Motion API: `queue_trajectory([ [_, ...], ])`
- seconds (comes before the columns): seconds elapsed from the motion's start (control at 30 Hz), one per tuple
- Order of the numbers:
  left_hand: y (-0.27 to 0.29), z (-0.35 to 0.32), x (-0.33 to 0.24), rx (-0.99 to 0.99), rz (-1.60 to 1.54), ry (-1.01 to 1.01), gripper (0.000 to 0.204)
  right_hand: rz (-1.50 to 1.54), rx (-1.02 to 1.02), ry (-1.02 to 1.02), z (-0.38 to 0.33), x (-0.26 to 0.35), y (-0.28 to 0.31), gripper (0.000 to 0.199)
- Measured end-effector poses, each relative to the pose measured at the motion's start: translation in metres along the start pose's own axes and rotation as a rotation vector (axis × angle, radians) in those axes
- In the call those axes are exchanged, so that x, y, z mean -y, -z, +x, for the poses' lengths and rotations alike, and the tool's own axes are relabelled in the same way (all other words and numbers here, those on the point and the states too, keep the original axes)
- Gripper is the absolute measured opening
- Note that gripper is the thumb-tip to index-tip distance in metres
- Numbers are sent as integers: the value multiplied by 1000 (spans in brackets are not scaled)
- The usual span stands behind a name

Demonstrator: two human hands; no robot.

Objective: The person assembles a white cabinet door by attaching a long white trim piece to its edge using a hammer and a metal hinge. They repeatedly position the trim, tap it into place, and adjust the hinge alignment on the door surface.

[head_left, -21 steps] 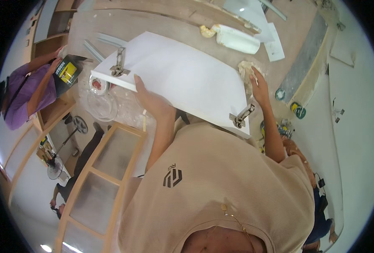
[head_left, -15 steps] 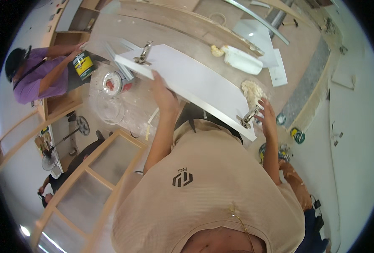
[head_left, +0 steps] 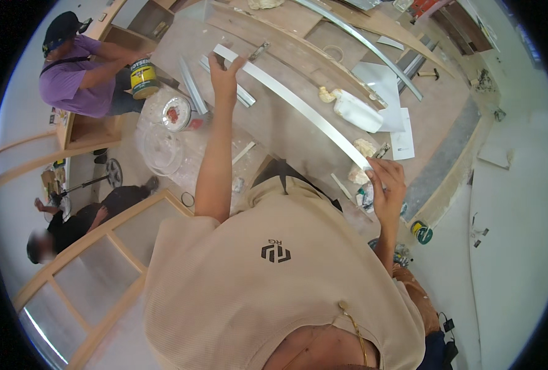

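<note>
A white cabinet door (head_left: pixel 298 106) stands nearly edge-on in front of me, its long narrow edge facing up and its broad face hidden. My left hand (head_left: pixel 224 80) grips its far left end, thumb and fingers on either side of the edge. At the lower right end, my right hand (head_left: pixel 386 182) has its fingers closed on the corner. One metal hinge (head_left: pixel 260 51) sticks out behind the door near my left hand. Another hinge (head_left: pixel 382 150) shows just above my right hand.
A long workbench (head_left: pixel 274 132) bears metal channels (head_left: pixel 192 86), a white tub (head_left: pixel 176 115), a white bottle-like container (head_left: pixel 357 111) and crumpled cloth (head_left: pixel 364 148). At left a person in purple (head_left: pixel 83 74) holds a can (head_left: pixel 143 79). A wooden frame (head_left: pixel 126 250) stands lower left; another person (head_left: pixel 101 216) is beyond it.
The door has tipped from showing its broad white face to nearly edge-on. My left hand has moved up and now grips its end; my right hand has closed on the corner by the hinge.
</note>
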State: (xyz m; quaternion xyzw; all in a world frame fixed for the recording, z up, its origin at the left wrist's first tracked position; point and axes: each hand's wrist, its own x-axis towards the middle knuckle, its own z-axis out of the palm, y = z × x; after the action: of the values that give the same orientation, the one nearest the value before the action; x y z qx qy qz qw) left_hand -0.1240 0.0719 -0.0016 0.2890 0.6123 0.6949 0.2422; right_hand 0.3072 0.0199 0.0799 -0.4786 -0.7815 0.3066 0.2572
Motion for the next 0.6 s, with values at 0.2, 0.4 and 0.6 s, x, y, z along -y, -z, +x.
queue_trajectory([
  [0.2,4,17,22,-36,-19,-85,50,26,31,-105,24,10,2,27],
  [0.4,-17,15,28,-149,-75,-121,49,-51,127,-182,57,23,-11,16],
  [0.6,-19,7,5,-186,-45,-23,54,126,121,-322,84,36,-38,13],
])
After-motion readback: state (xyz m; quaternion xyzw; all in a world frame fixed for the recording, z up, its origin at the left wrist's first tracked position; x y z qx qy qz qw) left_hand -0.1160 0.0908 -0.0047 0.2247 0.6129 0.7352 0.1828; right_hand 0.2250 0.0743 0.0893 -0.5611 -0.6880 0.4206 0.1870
